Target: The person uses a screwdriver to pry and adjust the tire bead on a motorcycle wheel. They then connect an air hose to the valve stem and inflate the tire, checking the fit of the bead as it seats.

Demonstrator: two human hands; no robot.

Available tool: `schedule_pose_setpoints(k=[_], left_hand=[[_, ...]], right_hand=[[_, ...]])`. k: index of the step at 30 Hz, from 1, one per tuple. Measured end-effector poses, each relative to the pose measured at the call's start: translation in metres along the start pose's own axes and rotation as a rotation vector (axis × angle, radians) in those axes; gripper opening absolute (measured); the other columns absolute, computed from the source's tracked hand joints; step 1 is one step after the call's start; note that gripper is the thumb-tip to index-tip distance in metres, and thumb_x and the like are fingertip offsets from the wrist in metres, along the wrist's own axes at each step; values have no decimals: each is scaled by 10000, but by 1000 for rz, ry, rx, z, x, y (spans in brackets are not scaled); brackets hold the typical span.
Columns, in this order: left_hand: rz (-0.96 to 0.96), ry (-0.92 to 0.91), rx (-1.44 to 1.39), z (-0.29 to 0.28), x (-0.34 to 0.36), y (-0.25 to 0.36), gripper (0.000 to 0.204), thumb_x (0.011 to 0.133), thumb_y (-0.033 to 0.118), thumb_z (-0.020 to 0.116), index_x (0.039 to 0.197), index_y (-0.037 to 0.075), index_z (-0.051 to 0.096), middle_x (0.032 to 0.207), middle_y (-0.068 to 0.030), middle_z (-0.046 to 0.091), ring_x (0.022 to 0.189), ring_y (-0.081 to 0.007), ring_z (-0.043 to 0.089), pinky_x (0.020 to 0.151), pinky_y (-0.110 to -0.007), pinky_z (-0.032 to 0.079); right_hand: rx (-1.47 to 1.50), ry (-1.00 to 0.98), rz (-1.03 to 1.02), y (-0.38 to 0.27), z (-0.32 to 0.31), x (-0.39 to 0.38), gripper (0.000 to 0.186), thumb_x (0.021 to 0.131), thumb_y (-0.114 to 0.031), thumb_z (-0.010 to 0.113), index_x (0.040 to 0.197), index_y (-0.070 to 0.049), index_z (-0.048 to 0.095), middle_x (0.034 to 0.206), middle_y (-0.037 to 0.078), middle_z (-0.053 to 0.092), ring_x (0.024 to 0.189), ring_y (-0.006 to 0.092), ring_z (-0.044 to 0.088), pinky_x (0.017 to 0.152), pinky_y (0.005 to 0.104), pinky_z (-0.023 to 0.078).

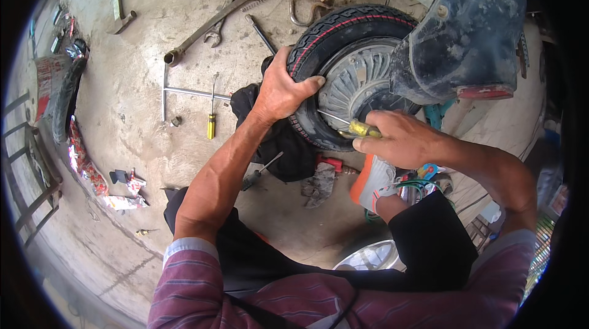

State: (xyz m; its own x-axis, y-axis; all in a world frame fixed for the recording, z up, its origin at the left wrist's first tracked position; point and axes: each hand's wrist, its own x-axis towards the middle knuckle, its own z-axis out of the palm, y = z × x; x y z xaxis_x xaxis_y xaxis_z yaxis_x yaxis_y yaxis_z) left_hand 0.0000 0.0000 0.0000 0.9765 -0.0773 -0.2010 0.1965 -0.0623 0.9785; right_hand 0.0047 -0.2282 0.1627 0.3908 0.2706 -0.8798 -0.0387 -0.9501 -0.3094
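Observation:
A black tyre (334,25) with a red line round its tread sits on a grey, dusty finned wheel hub (353,74). My left hand (284,88) grips the tyre's left side, thumb over the sidewall and fingers round the tread. In my right hand (402,137) is a screwdriver (363,128) with a yellow handle. Its thin shaft points left, and the tip meets the gap between tyre and rim at the lower left of the hub. Under the tyre lies a black cloth (288,163).
Left of the wheel lie a T-handle wrench (190,91), another yellow screwdriver (211,125), large spanners (218,21) and a hammer (123,22). A dusty dark vehicle part (460,34) overhangs the wheel's right side. Below are a red-handled tool (331,163) and a white basin (371,256).

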Motion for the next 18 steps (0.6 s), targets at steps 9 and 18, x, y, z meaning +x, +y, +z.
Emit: schedule_pose_setpoints(k=[9, 18], left_hand=[[-2, -13, 6, -3, 4, -4, 712, 730, 272, 897, 1276, -57, 581, 1111, -180, 725, 1012, -244, 698, 941, -390, 562], [6, -54, -82, -5, 9, -18, 728, 706, 302, 931, 1266, -43, 618, 1085, -156, 723, 996, -228, 687, 932, -384, 556]], right_hand=[[1633, -554, 189, 23, 83, 18, 303, 1138, -392, 530, 1182, -119, 653, 746, -49, 509, 550, 80, 430, 469, 242, 313], [1985, -283, 58, -58, 167, 29, 298, 1136, -382, 557, 914, -193, 495, 714, -75, 442, 579, 94, 377, 554, 293, 337]])
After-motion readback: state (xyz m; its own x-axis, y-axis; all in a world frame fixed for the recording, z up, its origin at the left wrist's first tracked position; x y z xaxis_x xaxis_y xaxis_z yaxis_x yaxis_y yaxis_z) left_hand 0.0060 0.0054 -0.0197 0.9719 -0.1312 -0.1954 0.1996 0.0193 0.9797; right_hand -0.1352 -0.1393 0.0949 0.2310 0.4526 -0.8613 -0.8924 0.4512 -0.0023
